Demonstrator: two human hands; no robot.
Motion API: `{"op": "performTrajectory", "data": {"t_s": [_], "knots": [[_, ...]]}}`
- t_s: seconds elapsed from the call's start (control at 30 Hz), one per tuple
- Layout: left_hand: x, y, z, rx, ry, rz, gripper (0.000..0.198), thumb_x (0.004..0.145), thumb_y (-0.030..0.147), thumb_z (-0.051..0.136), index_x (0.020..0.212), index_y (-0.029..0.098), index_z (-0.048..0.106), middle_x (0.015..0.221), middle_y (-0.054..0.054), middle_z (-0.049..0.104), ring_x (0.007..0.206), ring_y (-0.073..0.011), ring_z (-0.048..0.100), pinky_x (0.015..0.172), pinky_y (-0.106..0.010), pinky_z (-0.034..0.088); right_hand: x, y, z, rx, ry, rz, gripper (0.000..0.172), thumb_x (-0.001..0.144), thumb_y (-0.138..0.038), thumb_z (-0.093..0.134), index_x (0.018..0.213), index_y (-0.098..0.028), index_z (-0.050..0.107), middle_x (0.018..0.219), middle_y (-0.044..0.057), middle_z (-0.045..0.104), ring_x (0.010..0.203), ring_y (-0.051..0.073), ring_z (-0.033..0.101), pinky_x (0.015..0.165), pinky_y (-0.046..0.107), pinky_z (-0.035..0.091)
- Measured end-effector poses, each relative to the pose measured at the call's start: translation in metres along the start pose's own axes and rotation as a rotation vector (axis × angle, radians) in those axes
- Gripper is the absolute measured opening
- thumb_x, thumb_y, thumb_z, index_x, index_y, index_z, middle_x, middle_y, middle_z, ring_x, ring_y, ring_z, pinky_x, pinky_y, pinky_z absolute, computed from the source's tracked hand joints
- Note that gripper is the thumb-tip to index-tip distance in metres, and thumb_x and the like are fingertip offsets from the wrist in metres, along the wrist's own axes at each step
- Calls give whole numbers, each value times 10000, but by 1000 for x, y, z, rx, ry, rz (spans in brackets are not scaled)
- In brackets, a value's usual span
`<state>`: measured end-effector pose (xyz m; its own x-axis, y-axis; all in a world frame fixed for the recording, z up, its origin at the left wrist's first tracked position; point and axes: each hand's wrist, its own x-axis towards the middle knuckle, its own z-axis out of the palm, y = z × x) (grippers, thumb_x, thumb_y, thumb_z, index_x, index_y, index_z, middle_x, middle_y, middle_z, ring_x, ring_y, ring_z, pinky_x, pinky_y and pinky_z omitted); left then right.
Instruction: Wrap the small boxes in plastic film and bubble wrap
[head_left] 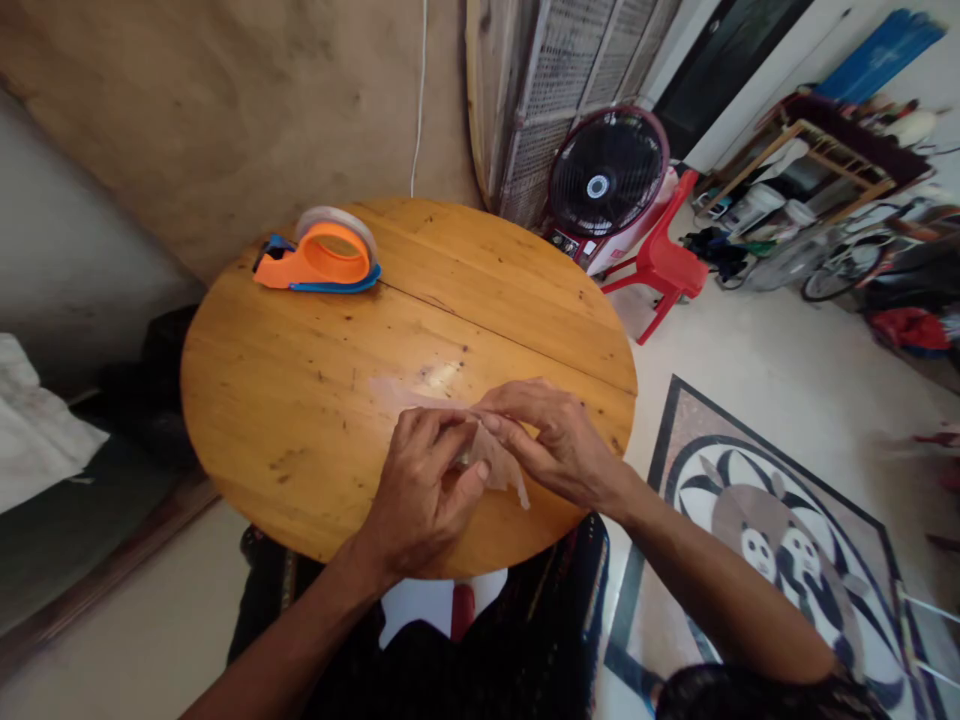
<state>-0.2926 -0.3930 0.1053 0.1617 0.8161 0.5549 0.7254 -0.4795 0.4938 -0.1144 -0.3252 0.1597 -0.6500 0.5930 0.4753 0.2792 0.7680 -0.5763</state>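
Note:
A thin, see-through piece of plastic [501, 468], perhaps film or a small bag, is held between my two hands over the near part of the round wooden table [300, 360]. My left hand [431, 480] has its fingers curled around one side of it. On the other side my right hand [551, 440] pinches it between thumb and fingers. One crumpled end hangs down below the right fingers, and a pale, clear part stretches out to the left above the left hand. Its exact form is partly hidden by my fingers.
An orange and blue tape dispenser [330, 262] with a large roll stands at the table's far left. Beyond the right edge are a fan [609, 175] and a red plastic chair [667, 262]. A panda-patterned floor inlay [772, 550] lies to the right.

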Motion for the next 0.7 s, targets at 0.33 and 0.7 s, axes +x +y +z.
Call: {"op": "performTrajectory", "data": {"t_s": [0.33,0.7], "knots": [[-10,-6,10,89,53,24,224,881,359,519,944,184,644,929,-101,688,929,-286,589,908,-533,458,-27,-18,29,-271,116,-127,190,894,-264,574,1032,-197,687,1083,99,733,947,218,659,1015,465,378],[-12,0,3,-160,34,-144,303,975,400,447,931,233,695,908,-38,719,887,-229,647,886,-453,507,-37,-25,28,-48,49,-76,405,985,-405,464,1339,-229,551,1232,91,693,1115,237,633,1082,487,372]]}}
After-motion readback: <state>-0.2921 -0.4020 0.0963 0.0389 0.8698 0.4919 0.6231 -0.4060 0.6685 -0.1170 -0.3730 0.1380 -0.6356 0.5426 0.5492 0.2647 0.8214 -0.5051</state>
